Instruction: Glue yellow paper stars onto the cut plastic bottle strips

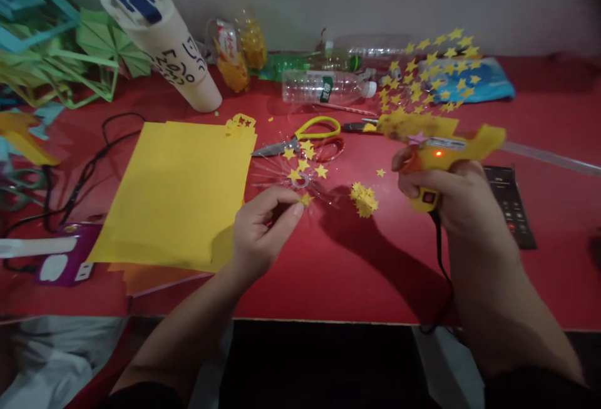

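Note:
Pinched between the thumb and finger of my left hand point(265, 227) is a small yellow star point(307, 200). Just beyond it, clear thin strands spread out with several yellow stars point(303, 164) on them. My right hand point(451, 193) is wrapped around the handle of a yellow glue gun point(441, 146), which shows a lit orange light and points left. A pile of yellow stars point(364, 200) lies on the red table point(310, 277) between my hands, with a loose star point(380, 173) nearby.
Yellow paper sheets point(178, 190) lie at left, beside black cables and a purple box point(70, 258). Scissors point(300, 139), a white tumbler point(164, 46) and plastic bottles point(323, 86) stand or lie farther back. A dark calculator point(511, 208) is right; star-tipped strands point(432, 77) rise behind the glue gun.

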`<state>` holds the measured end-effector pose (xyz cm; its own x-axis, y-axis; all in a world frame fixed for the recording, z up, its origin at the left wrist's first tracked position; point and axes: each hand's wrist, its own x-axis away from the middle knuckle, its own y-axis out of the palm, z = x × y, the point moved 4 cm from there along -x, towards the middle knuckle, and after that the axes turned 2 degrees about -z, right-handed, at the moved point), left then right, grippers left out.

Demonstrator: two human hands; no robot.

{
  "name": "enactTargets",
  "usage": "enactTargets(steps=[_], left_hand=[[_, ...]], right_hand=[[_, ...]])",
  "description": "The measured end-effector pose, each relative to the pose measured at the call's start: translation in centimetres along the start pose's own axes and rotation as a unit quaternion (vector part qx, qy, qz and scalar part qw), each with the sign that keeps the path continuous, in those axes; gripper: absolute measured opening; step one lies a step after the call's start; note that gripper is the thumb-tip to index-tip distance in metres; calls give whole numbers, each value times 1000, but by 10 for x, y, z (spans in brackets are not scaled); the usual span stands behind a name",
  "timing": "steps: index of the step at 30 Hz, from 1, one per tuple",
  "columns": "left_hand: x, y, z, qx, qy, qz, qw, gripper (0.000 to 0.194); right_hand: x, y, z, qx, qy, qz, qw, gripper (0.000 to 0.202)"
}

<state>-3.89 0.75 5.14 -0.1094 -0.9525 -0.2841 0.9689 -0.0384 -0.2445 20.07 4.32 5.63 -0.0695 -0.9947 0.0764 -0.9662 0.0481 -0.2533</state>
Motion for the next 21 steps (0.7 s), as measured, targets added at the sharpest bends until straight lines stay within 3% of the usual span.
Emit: enactTargets(steps=[3,5,9,12,13,15,18,21], left_hand=[[-3,3,0,64,-50,-22,996,10],[-6,6,-1,111,-85,-43,989,9],[-9,17,-6,197,-217,-93,951,6],[-9,23,-6,235,-303,-108,917,8],[-9,25,-5,244,-318,-115,909,9],[-9,29,-4,259,-340,-134,894,10],[-9,32,-4,282,-361,-153,876,11],[-8,33,-6,306,-378,-163,858,11]], right_hand=[[-22,-13,17,23,82,-4,996,15],[-31,-15,30,108,124,1,986,19],[-41,-9,49,248,115,62,960,22],[-47,3,59,481,33,21,876,28],[-48,7,61,536,0,-1,844,31],[-48,10,66,584,-47,-33,810,38],[-42,6,58,579,-99,-2,809,42],[-21,6,25,479,-208,55,851,31]])
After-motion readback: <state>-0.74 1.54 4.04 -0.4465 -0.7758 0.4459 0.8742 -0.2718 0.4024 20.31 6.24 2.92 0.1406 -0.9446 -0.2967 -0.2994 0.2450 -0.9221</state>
